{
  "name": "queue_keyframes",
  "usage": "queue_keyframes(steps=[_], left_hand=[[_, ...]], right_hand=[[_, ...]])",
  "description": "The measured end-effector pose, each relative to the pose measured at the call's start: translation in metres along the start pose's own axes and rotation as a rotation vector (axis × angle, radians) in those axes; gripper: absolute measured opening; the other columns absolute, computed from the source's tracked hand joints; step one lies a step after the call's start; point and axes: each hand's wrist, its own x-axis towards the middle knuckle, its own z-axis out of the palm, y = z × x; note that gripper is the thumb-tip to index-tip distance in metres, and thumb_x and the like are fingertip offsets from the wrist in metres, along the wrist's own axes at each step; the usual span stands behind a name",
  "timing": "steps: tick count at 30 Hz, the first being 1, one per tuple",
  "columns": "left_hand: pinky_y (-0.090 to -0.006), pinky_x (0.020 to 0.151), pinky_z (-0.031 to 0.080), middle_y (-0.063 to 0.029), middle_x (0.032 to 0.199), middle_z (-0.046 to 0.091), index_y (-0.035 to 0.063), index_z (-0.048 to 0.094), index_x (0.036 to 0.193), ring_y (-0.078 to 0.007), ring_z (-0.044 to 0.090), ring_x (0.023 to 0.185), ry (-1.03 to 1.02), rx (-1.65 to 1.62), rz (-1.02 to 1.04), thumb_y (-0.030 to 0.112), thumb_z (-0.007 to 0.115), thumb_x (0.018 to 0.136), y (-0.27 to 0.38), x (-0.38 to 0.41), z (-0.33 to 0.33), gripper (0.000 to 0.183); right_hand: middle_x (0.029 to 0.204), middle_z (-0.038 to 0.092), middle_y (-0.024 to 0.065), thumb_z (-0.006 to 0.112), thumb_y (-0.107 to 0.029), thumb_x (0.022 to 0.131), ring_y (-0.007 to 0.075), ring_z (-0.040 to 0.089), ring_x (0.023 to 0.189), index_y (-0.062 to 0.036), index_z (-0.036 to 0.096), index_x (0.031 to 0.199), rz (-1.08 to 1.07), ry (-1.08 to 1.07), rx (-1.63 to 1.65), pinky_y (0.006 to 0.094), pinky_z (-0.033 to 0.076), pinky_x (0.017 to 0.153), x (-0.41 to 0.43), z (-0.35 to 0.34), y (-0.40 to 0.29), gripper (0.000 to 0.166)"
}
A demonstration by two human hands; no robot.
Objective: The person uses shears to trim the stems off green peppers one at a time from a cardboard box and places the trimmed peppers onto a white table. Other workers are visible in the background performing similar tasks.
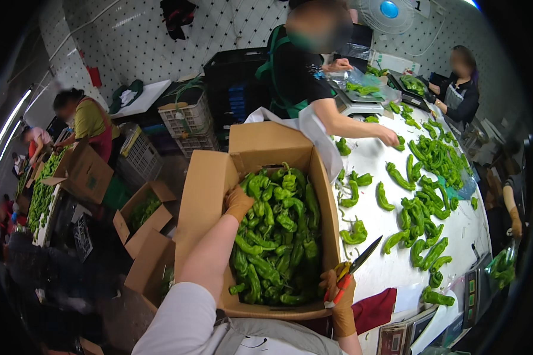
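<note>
A cardboard box [206, 217] full of long green peppers [271, 226] stands in front of me with its flaps up. My left hand [239, 203], in a tan glove, is inside the box's left wall, beside the peppers; its fingertips are hidden. At the near right corner of the box, my gloved right hand [344, 306] holds scissors [365, 258] with red and yellow handles. Their dark blades point up and away, over the edge of the white table [368, 275]. More green peppers [419, 213] lie loose and in heaps on that table.
Across the table, a person [302, 66] reaches for a pepper beside a scale [355, 106]. Another person [459, 93] stands at the far right. Open boxes [146, 239] sit on the floor to my left, with plastic crates [186, 117] behind. Scales [470, 293] line the near right.
</note>
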Motion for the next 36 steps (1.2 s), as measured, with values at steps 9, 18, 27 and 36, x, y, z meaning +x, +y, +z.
queue_keyframes(steps=[9, 18, 27, 36], left_hand=[[-0.0433, 0.079, 0.051, -0.0188, 0.124, 0.053, 0.0044, 0.049, 0.124, -0.0327, 0.057, 0.106, -0.310, 0.380, -0.003, 0.023, 0.070, 0.073, 0.000, 0.050, 0.010, 0.058], [-0.0455, 0.091, 0.044, -0.0251, 0.117, 0.048, 0.0046, 0.032, 0.132, -0.0422, 0.048, 0.109, -0.199, 0.168, 0.242, 0.021, 0.072, 0.067, -0.026, -0.092, 0.028, 0.079], [-0.0349, 0.082, 0.048, -0.0215, 0.118, 0.054, 0.0021, 0.040, 0.133, -0.0315, 0.058, 0.098, -0.432, -0.468, 0.187, 0.015, 0.075, 0.067, -0.051, -0.172, -0.002, 0.076], [-0.0305, 0.075, 0.056, -0.0136, 0.116, 0.056, 0.0015, 0.049, 0.120, -0.0249, 0.057, 0.103, -1.144, -2.235, -0.502, 0.027, 0.055, 0.091, -0.023, -0.226, -0.067, 0.039]], right_hand=[[0.061, 0.060, 0.0091, 0.062, -0.009, 0.083, 0.0162, 0.060, 0.051, -0.0017, 0.045, 0.080, -0.056, 0.071, -0.117, 0.0275, 0.046, 0.047, -0.003, 0.004, -0.007, 0.018], [0.060, 0.056, 0.0077, 0.065, -0.008, 0.081, 0.0144, 0.060, 0.053, -0.0025, 0.043, 0.078, -0.089, 0.066, -0.148, 0.0261, 0.046, 0.045, 0.001, 0.011, 0.008, 0.024], [0.064, 0.059, 0.0080, 0.065, -0.010, 0.083, 0.0133, 0.060, 0.055, -0.0020, 0.044, 0.080, -0.007, 0.017, -0.054, 0.0249, 0.049, 0.047, -0.003, 0.006, 0.009, 0.023], [0.056, 0.051, 0.0057, 0.075, -0.026, 0.074, 0.0180, 0.048, 0.046, -0.0056, 0.049, 0.078, -0.193, -0.034, -0.355, 0.0278, 0.041, 0.047, -0.039, 0.022, -0.021, 0.034]])
